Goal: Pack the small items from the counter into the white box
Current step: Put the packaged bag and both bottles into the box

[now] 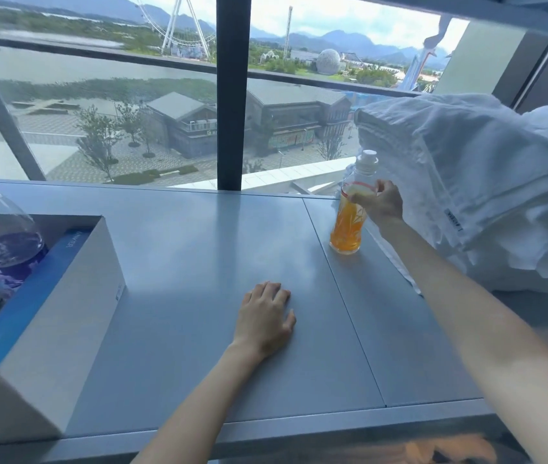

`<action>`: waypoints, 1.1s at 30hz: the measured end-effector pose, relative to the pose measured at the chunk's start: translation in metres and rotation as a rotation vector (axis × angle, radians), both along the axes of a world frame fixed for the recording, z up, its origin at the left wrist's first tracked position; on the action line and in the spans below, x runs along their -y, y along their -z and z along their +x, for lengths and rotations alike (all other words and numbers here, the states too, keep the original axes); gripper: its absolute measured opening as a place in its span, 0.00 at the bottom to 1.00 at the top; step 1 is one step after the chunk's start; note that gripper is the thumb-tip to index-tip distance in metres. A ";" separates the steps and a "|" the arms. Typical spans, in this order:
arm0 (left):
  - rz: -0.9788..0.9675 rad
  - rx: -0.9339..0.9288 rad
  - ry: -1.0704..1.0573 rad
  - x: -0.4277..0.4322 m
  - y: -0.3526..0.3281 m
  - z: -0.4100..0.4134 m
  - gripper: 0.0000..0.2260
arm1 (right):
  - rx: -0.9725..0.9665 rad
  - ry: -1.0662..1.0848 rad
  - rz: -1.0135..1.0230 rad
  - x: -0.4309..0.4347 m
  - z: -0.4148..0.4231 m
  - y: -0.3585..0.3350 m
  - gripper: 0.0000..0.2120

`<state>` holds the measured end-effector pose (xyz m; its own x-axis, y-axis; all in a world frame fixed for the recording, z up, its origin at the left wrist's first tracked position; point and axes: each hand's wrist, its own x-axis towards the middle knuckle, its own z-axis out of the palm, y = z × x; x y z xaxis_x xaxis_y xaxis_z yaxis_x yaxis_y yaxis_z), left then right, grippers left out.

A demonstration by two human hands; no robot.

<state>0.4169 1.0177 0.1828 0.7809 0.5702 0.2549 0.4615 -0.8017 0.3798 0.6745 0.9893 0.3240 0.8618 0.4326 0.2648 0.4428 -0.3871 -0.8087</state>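
R hand (381, 204) grips the bottle (347, 226) at its shoulder, fingers + thumb curled round the clear plastic just under a red band. The bottle is slim, w/ a white cap and orange liquid, and stands upright on the far right of the counter (199, 236), just beside rumpled white bedding (466, 169) and well apart from the box (65, 329). L hand (264, 318) rests palm down mid-counter, fingers loosely spread, holding nothing. Counter is smooth grey w/ a dull sheen and a thin seam. The box is matte white card, open-topped, at left; inside are a round clear water bottle (1, 242) w/ a blue cap and a flat blue carton (21, 313).
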 end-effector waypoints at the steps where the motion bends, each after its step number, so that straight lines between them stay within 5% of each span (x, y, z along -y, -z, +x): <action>1: 0.005 0.008 0.001 -0.001 0.001 0.000 0.18 | 0.061 -0.015 -0.064 0.005 -0.002 0.000 0.32; 5: -0.037 0.082 0.020 -0.002 0.003 -0.001 0.18 | 0.197 -0.141 -0.170 0.029 -0.026 -0.003 0.34; 9: -0.046 0.164 0.067 0.000 0.004 -0.005 0.25 | 0.140 -0.275 -0.168 0.059 -0.058 -0.010 0.25; 14: -0.307 0.353 0.022 0.032 -0.007 -0.003 0.38 | 0.121 -0.524 -0.276 0.073 -0.109 -0.012 0.37; 18: -0.406 0.404 -0.163 0.046 -0.019 -0.003 0.32 | 0.014 -0.691 -0.421 0.074 -0.138 -0.024 0.33; 23: -0.452 0.380 -0.082 0.038 -0.047 -0.037 0.31 | -0.137 -0.933 -0.253 0.067 -0.154 -0.052 0.36; 27: -0.470 0.379 0.028 0.026 -0.098 -0.074 0.34 | -0.008 -0.919 -0.111 0.045 -0.183 -0.080 0.18; 33: -0.380 0.476 0.032 -0.008 -0.164 -0.145 0.34 | 0.082 -0.955 0.170 0.007 -0.258 -0.131 0.20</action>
<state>0.2714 1.0256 0.3466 0.6495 0.6679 0.3634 0.1490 -0.5805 0.8005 0.4162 0.9819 0.4549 0.1440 0.8906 0.4315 0.5670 0.2831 -0.7735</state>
